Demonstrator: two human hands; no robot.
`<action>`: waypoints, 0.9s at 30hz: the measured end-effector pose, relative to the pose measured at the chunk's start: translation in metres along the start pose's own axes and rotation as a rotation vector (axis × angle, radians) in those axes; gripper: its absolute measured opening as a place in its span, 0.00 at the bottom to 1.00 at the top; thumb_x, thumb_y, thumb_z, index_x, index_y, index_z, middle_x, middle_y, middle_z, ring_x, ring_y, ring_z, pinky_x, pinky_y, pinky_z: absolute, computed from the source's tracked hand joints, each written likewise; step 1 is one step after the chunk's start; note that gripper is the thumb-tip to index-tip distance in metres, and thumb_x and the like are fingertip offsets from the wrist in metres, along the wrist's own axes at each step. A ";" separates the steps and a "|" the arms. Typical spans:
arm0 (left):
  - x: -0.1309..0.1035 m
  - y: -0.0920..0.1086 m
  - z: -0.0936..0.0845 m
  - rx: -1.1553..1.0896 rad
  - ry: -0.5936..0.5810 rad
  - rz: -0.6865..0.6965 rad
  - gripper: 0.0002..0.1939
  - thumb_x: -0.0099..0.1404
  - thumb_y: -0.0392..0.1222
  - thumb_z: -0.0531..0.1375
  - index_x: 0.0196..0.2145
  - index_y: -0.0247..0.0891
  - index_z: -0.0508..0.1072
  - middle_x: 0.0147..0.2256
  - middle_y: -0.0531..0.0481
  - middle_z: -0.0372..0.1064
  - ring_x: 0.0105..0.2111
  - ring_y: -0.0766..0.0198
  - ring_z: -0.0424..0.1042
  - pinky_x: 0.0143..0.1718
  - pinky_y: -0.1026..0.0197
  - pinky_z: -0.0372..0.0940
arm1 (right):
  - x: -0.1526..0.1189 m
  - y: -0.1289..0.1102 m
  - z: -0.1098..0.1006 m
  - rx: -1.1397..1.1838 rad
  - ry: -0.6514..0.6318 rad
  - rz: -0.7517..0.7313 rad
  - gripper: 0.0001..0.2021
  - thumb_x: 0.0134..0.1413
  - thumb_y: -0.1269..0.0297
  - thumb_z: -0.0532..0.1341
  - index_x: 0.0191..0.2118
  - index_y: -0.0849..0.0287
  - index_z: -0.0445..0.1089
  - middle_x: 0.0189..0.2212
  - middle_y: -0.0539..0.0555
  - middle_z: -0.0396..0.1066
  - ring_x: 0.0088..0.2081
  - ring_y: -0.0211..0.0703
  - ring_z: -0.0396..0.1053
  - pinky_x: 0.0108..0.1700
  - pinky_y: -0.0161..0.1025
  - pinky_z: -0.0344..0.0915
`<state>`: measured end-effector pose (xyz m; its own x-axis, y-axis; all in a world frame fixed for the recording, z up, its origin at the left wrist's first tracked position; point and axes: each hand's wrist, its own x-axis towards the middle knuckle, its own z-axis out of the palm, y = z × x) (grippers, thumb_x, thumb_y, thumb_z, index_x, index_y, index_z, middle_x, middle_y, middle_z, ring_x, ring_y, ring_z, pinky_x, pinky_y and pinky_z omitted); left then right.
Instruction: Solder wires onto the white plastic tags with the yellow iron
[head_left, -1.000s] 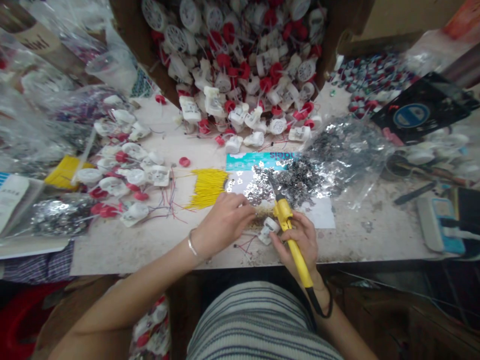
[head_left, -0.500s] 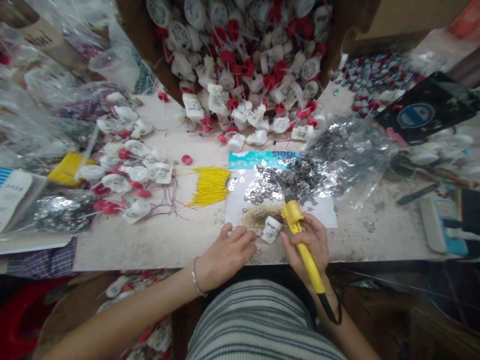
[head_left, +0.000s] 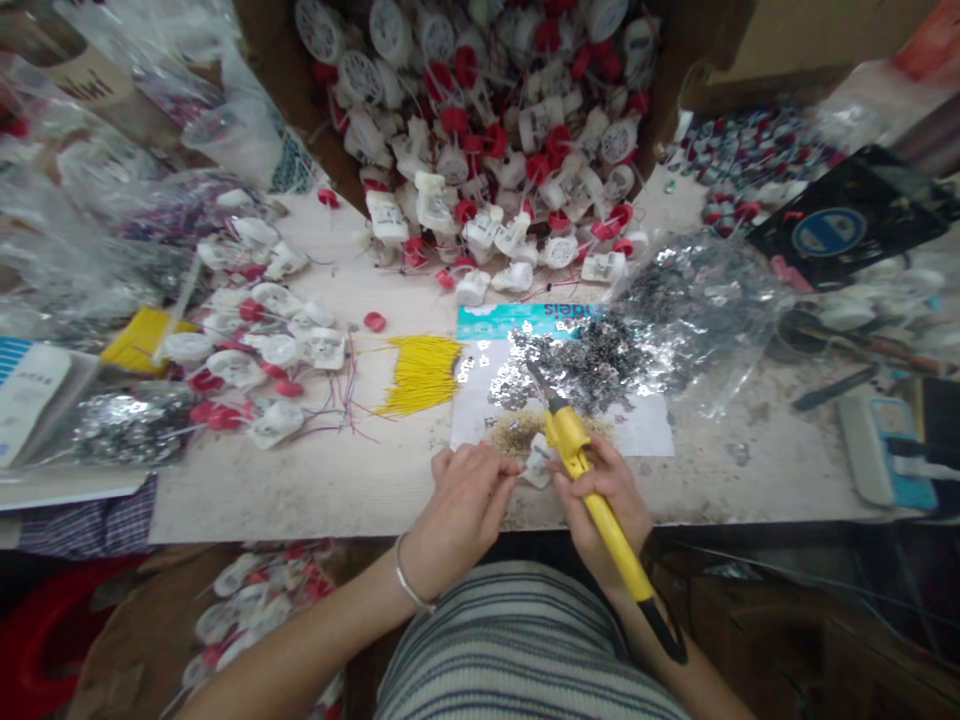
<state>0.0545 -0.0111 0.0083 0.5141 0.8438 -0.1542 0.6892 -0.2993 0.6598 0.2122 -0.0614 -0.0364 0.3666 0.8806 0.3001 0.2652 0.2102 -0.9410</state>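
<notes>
Near two o'clock from the bare left hand [head_left: 466,500], the small white plastic part [head_left: 535,462] now sits by its fingertips; half a second ago the gap was wider. Those fingers bend; I can't tell if they pinch anything. The bare right hand [head_left: 628,505] grips the long yellow pen-shaped tool [head_left: 613,538], its tip now swung toward nine o'clock.
</notes>
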 end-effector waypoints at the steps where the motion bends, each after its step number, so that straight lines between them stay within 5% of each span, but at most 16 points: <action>1: -0.001 0.001 0.001 0.014 0.008 -0.012 0.05 0.67 0.34 0.53 0.38 0.40 0.68 0.35 0.52 0.69 0.39 0.60 0.64 0.43 0.55 0.49 | -0.001 0.000 -0.008 -0.021 0.003 -0.020 0.10 0.48 0.78 0.61 0.35 0.57 0.66 0.51 0.56 0.65 0.46 0.45 0.73 0.42 0.42 0.76; 4: -0.002 0.003 0.002 0.065 0.020 -0.019 0.04 0.66 0.36 0.55 0.36 0.40 0.69 0.33 0.52 0.70 0.38 0.60 0.64 0.42 0.54 0.48 | -0.005 -0.004 -0.039 -0.098 -0.023 -0.165 0.23 0.47 0.78 0.61 0.51 0.57 0.63 0.47 0.58 0.70 0.47 0.49 0.72 0.44 0.46 0.75; 7: -0.001 0.004 0.004 0.126 0.054 -0.027 0.04 0.66 0.37 0.56 0.33 0.40 0.70 0.32 0.51 0.71 0.37 0.58 0.64 0.43 0.52 0.47 | -0.013 -0.017 -0.067 -0.253 -0.145 -0.250 0.24 0.45 0.81 0.60 0.49 0.56 0.68 0.52 0.56 0.67 0.50 0.48 0.70 0.45 0.42 0.74; 10: 0.001 0.006 0.005 0.141 0.081 -0.036 0.04 0.65 0.37 0.56 0.33 0.40 0.71 0.34 0.51 0.72 0.39 0.57 0.64 0.43 0.51 0.46 | -0.025 -0.033 -0.084 -0.226 -0.189 -0.166 0.25 0.48 0.79 0.58 0.52 0.55 0.64 0.50 0.55 0.69 0.48 0.48 0.72 0.45 0.42 0.75; 15: 0.004 0.011 0.008 0.097 0.157 -0.043 0.03 0.63 0.35 0.58 0.32 0.41 0.71 0.38 0.53 0.74 0.47 0.53 0.63 0.46 0.49 0.44 | -0.037 -0.047 -0.095 -0.325 -0.219 -0.088 0.14 0.50 0.74 0.58 0.43 0.57 0.70 0.47 0.56 0.72 0.46 0.47 0.73 0.44 0.38 0.74; 19: 0.007 0.014 0.010 0.088 0.169 -0.059 0.05 0.61 0.36 0.59 0.28 0.41 0.71 0.34 0.55 0.76 0.45 0.54 0.66 0.46 0.49 0.44 | -0.034 -0.046 -0.100 -0.356 -0.381 -0.174 0.18 0.48 0.77 0.58 0.47 0.60 0.69 0.50 0.58 0.70 0.48 0.48 0.71 0.47 0.40 0.73; 27: 0.011 0.015 0.011 0.098 0.165 -0.079 0.06 0.60 0.36 0.59 0.25 0.42 0.71 0.33 0.57 0.76 0.44 0.55 0.67 0.46 0.48 0.43 | -0.028 -0.045 -0.103 -0.413 -0.426 -0.257 0.19 0.49 0.76 0.58 0.49 0.60 0.69 0.50 0.59 0.70 0.48 0.48 0.71 0.46 0.41 0.74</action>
<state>0.0761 -0.0116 0.0084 0.3714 0.9254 -0.0751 0.7746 -0.2643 0.5746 0.2823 -0.1392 0.0133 -0.1183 0.9331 0.3397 0.6496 0.3315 -0.6842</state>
